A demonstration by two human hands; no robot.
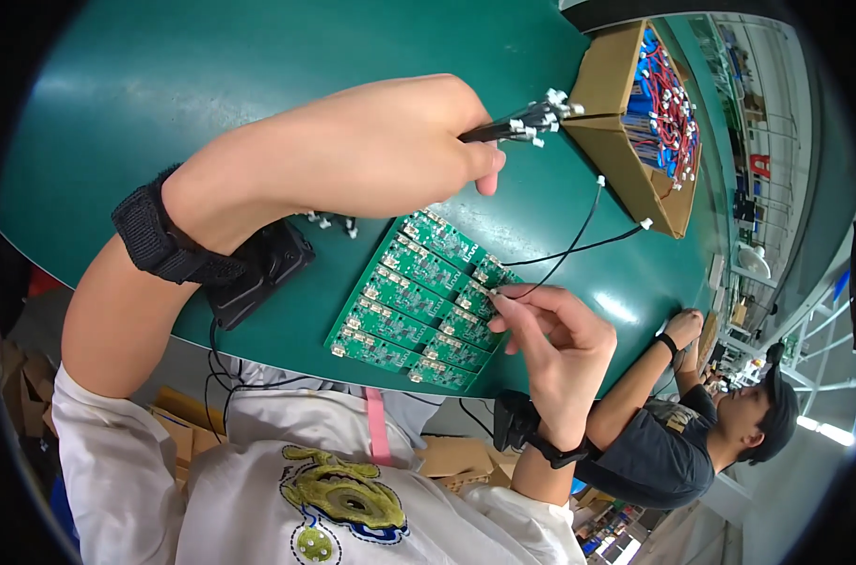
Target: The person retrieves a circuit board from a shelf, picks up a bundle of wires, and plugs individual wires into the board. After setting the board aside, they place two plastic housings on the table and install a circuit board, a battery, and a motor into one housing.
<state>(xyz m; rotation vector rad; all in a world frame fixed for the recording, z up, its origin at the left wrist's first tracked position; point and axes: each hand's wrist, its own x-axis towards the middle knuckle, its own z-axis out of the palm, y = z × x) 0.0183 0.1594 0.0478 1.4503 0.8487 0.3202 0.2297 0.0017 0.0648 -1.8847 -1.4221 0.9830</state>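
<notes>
My left hand is closed around a bundle of black cables with small white connectors, held above the table. Below it lies a green circuit board panel, divided into several small boards with white sockets. At the panel's right edge, the thumb and fingers of my right hand pinch the end of a thin black cable. Its far end has a white connector. Another black cable runs from the panel's upper right edge and crosses it; whether it is plugged in I cannot tell.
On the green table, a cardboard box at the right holds blue parts with red wires. More white connectors lie beyond my left wrist. A black device hangs under that wrist. A co-worker sits at the right.
</notes>
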